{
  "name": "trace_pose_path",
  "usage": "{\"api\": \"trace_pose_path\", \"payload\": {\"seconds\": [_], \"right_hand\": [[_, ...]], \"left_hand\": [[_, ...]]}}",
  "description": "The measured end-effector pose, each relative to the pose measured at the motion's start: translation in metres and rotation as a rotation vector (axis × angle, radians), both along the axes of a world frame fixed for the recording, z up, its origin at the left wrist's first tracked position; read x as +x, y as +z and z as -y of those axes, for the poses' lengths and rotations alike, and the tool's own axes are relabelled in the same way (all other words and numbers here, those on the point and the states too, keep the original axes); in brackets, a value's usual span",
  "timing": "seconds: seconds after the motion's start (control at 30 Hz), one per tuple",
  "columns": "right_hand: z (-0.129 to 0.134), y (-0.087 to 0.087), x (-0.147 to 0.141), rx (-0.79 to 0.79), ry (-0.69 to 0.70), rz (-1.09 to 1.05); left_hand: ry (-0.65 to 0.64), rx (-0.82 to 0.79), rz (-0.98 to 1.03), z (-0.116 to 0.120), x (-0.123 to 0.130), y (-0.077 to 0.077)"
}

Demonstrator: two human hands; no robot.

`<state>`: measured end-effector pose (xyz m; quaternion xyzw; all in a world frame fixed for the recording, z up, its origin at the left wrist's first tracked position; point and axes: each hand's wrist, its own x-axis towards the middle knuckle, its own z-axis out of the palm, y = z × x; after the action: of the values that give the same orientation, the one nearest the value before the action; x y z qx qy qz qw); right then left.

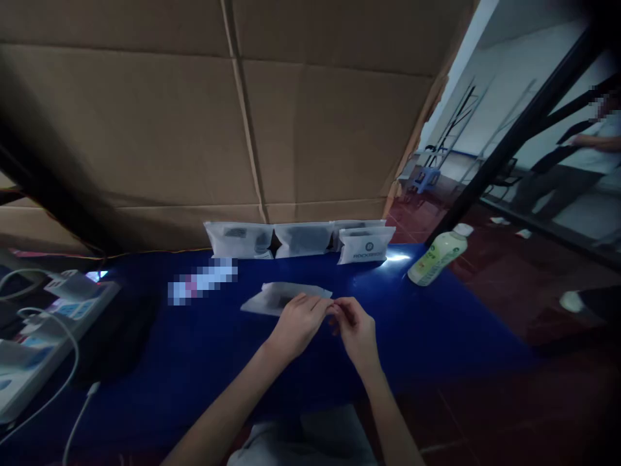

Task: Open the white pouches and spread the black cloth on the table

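Note:
A frosted translucent zip bag [274, 296] lies in the middle of the blue table, with a dark shape showing through it. My left hand [301, 322] is closed over the bag's right end, fingers bent down. Just right of it, my right hand [358, 329] is closed in a pinch, its thumb and fingertips meeting those of my left hand near the bag's right corner. What the right fingertips hold is too small and hidden to make out.
Several filled frosted bags [303, 239] stand along the back against a cardboard wall [330, 136]. A green-labelled bottle [439, 257] stands at the table's right edge. Power strip [58, 336] and white cables are at left. A person [577, 149] is in the background.

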<state>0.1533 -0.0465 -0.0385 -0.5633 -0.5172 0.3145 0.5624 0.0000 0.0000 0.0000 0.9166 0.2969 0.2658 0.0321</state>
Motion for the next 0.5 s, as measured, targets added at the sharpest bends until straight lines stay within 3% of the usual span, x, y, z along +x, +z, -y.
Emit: {"api": "trace_pose_path", "payload": {"seconds": [0.23, 0.5], "right_hand": [[0.009, -0.014, 0.003, -0.039, 0.086, 0.028], [0.012, -0.023, 0.016, -0.014, 0.023, 0.246]], "left_hand": [[-0.038, 0.008, -0.106, 0.010, -0.001, -0.004], [0.046, 0.087, -0.172, 0.018, -0.009, -0.014]]}}
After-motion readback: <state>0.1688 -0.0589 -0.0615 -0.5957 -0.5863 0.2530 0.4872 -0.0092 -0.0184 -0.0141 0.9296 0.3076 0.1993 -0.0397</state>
